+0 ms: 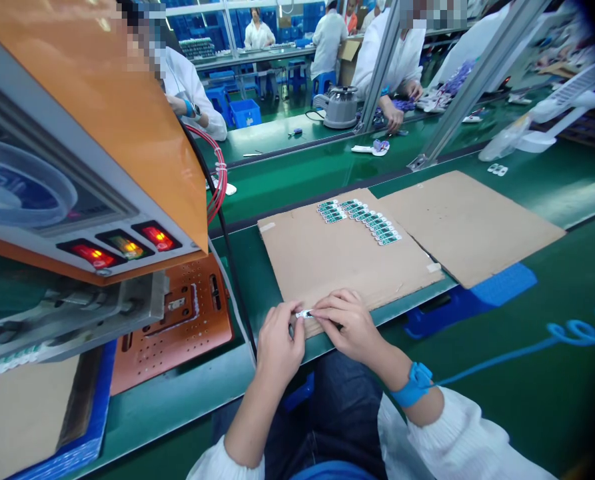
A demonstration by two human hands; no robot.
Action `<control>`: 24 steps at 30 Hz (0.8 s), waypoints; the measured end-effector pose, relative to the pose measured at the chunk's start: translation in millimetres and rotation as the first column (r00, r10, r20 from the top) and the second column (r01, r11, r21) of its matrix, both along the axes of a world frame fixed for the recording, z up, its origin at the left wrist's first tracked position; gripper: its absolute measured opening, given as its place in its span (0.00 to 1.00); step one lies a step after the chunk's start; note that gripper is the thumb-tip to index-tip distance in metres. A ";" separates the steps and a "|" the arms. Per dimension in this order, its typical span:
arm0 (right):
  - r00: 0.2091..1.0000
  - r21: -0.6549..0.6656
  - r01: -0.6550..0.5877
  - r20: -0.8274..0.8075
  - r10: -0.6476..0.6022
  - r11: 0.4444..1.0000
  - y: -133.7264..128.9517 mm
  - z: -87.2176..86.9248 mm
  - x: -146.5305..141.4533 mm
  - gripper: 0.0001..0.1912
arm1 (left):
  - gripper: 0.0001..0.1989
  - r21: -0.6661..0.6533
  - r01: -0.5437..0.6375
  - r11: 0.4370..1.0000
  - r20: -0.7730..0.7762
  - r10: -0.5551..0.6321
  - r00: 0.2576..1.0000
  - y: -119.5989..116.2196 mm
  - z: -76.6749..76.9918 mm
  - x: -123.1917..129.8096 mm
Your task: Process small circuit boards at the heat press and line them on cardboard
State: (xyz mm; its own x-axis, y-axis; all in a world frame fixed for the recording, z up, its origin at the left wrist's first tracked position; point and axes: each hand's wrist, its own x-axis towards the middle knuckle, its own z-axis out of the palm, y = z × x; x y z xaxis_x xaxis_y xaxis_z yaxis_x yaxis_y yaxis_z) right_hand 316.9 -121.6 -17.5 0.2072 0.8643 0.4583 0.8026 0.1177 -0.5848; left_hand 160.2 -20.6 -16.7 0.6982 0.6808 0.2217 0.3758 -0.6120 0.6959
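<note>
Near edge of the cardboard sheet: left hand and right hand pinch opposite ends of one small white part, just above the board. Probably best held level, by the edges, with light, even fingertip pressure, well apart from the green boards behind. Contact detail too small to tell.

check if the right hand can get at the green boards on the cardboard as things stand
Probably yes: only bare cardboard seems to lie between the right hand and the green boards. It is busy, though, holding a small part together with the left hand.
</note>
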 end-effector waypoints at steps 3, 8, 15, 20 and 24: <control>0.999 -0.006 0.002 0.035 -0.001 1.000 -0.7 0.4 -1.3 0.10 | 0.08 0.030 0.033 0.999 0.005 -0.034 0.999 -0.2 -0.5 1.7; 0.996 -0.002 0.089 0.030 -0.088 0.996 -5.3 1.2 -0.3 0.09 | 0.08 -0.005 0.026 1.000 -0.010 -0.026 1.000 -0.2 1.7 4.9; 0.984 -0.031 0.165 0.066 -0.163 0.986 -8.4 -1.1 2.2 0.05 | 0.07 -0.059 0.027 0.998 -0.028 -0.029 0.999 1.5 5.9 6.5; 0.966 -0.075 0.177 0.205 -0.159 0.981 -11.9 -0.3 -0.2 0.06 | 0.08 -0.007 0.029 1.000 -0.055 -0.029 0.998 0.6 6.9 7.5; 0.950 -0.077 0.142 0.292 -0.114 0.987 -14.3 0.1 1.8 0.08 | 0.08 0.039 0.028 0.999 -0.069 -0.025 0.997 -1.2 6.2 7.2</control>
